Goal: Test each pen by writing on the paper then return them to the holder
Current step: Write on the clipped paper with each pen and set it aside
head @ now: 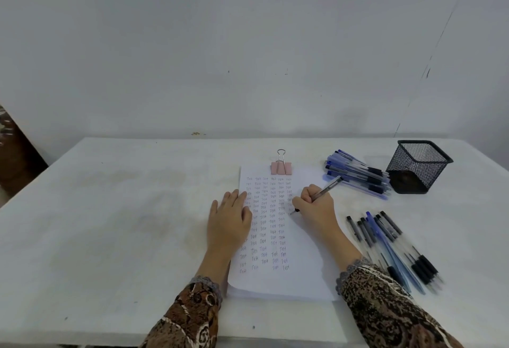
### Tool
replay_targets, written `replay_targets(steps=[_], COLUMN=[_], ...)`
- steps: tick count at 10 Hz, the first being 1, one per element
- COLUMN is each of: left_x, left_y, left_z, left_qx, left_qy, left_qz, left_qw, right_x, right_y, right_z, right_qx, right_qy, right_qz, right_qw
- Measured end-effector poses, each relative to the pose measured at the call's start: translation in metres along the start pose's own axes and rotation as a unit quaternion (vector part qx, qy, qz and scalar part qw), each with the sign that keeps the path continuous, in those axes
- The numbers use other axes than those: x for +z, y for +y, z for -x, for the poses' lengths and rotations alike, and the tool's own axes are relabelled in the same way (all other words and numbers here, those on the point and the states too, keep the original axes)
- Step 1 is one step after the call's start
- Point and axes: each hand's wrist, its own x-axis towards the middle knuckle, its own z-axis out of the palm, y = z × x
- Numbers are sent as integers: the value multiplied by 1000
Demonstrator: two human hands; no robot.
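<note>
Pen (330,186), slim plastic, gripped; square mesh holder (413,167).

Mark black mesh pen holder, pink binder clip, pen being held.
black mesh pen holder (411,172), head view, mesh wall
pink binder clip (281,168), head view, pink body
held pen (329,187), head view, upper barrel

Only readable text is handwriting on the white sheet of paper (300,273) lying between the left hand (228,223) and the right hand (314,207); one short word repeated in several columns, reads like "Test", too blurred to be sure; rows run from just beyond the fingertips down towards the wrists; left hand's flat fingers cover part of the leftmost column; rightmost column ends at the tip of the clear-barrelled pen (329,187) gripped in the right hand.
</note>
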Motion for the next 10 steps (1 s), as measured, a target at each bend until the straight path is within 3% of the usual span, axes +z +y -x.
replay_targets(steps=[8,9,10], left_x=[1,0,0], left_y=[-2,-2,-1], left_z=[-1,-1,-1], left_qx=[2,2,0], left_qy=[-10,-13,-17], left_qz=[-7,-9,-8], left_qw=[1000,1000,1000], right_x=[0,-2,-8], right_y=[4,0,-7], right_z=[-1,-1,-3], right_qx=[-19,15,98], right_qy=[41,46,65], right_qz=[-5,-88,-233], right_qw=[999,995,965])
